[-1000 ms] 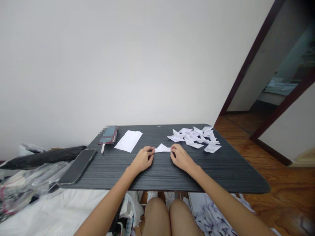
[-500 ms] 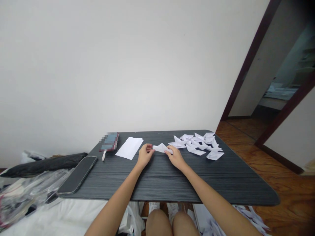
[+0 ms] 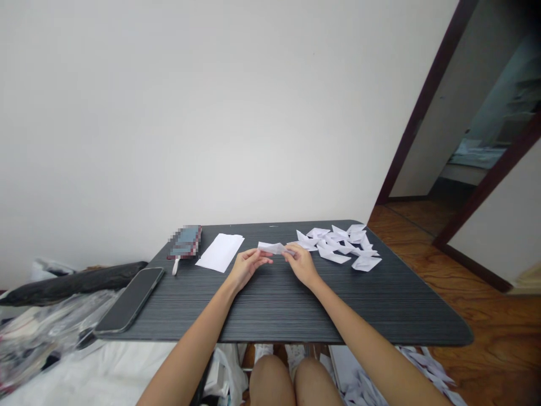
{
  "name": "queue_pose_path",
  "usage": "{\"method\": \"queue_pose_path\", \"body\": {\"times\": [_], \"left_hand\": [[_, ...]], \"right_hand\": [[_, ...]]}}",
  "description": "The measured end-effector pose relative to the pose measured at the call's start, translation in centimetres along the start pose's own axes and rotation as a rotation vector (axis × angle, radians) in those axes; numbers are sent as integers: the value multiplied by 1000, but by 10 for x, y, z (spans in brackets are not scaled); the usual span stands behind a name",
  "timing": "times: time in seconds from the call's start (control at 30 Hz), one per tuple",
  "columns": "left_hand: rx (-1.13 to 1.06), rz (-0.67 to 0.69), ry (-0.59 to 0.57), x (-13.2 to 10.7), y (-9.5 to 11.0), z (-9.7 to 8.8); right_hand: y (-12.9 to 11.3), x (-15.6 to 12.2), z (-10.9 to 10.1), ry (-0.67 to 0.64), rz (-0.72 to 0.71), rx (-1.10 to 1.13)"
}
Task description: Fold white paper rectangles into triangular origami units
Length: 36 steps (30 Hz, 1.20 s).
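Between my hands is a small white folded paper boat [image 3: 271, 247], held just over the dark table [image 3: 279, 304]. My left hand [image 3: 248, 266] grips its left end, thumb on top and the other fingers reaching beneath. On its right end, my right hand [image 3: 302, 264] pinches the paper between thumb and fingers. To the right lies a loose pile of similar folded paper boats [image 3: 333, 243]. A stack of flat white paper sheets [image 3: 220, 252] rests to the left of my left hand.
A phone [image 3: 130, 300] lies at the table's left edge. Behind it is a blurred-out item [image 3: 186, 241] with a white strap. Plastic-wrapped things and a long black bundle [image 3: 76, 282] are left of the table. More folded papers [image 3: 431, 366] sit below on the right.
The paper boat has been tilted and looks flatter, its middle peak no longer standing up. My left hand has turned, its fingers now stretching under the paper. The view has shifted slightly.
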State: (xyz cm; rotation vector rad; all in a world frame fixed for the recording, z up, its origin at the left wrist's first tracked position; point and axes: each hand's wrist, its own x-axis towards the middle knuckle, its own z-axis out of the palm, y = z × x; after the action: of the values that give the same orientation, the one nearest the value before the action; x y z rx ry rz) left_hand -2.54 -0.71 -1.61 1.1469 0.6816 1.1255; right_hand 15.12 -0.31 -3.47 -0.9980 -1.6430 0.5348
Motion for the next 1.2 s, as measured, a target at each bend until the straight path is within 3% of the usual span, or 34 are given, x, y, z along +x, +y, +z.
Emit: {"method": "queue_pose_path", "body": {"times": [0.37,0.47,0.63,0.83,1.03,1.2], "left_hand": [[-7,-119,123,5,-6,-6],[20,-102,154,6,-7,-8],[65,-84,123,7,-6,-10],[142,-77,24,4,-6,-11],[210,-9,-67,1,-6,-8],[246,55,-27,0,-4,-6]], "right_hand": [[-9,-2,-5,-39,-148,12],[-6,0,-7,-41,-57,184],[0,6,-16,-118,221,495],[1,7,-23,-161,309,608],[0,3,-25,-318,449,677],[2,4,-25,-324,487,665]]}}
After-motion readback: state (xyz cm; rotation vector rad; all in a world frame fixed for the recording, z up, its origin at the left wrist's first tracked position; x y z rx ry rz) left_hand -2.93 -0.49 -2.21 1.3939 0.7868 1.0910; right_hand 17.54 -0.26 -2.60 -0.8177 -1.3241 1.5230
